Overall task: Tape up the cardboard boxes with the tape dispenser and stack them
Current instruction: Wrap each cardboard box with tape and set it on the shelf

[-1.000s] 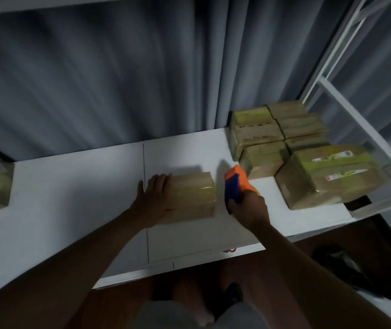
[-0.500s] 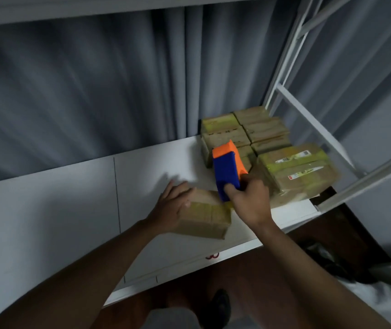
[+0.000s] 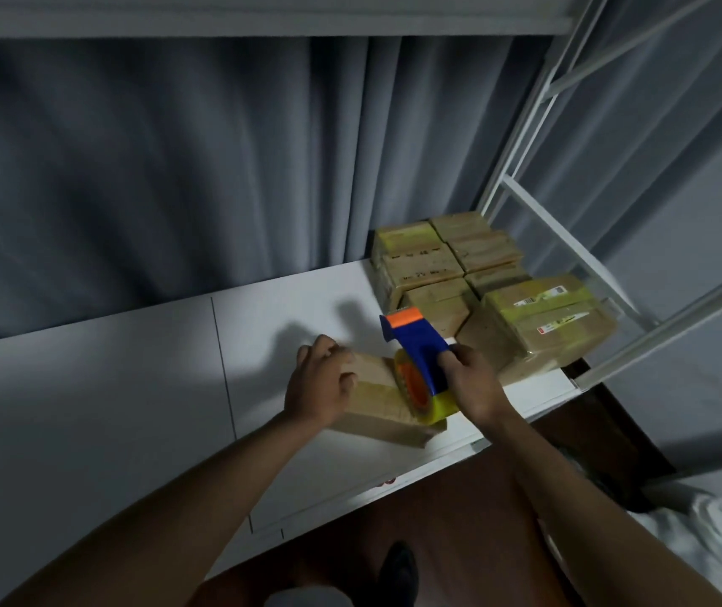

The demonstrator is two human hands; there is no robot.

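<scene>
On the white desk (image 3: 131, 387), a small brown cardboard box (image 3: 383, 407) lies near the front edge. The left hand (image 3: 320, 387) grips its far-left end. The right hand (image 3: 473, 383) clasps the blue-and-orange tape dispenser (image 3: 416, 365), its yellowish roll touching the box's right end. Taped cardboard boxes (image 3: 482, 291) sit stacked behind the box, to the right.

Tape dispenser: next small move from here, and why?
Probably draw the tape dispenser along the top of the box toward its near edge. The right hand grips its handle, the roll sits on the box, and the left hand holds the box on the table.
</scene>
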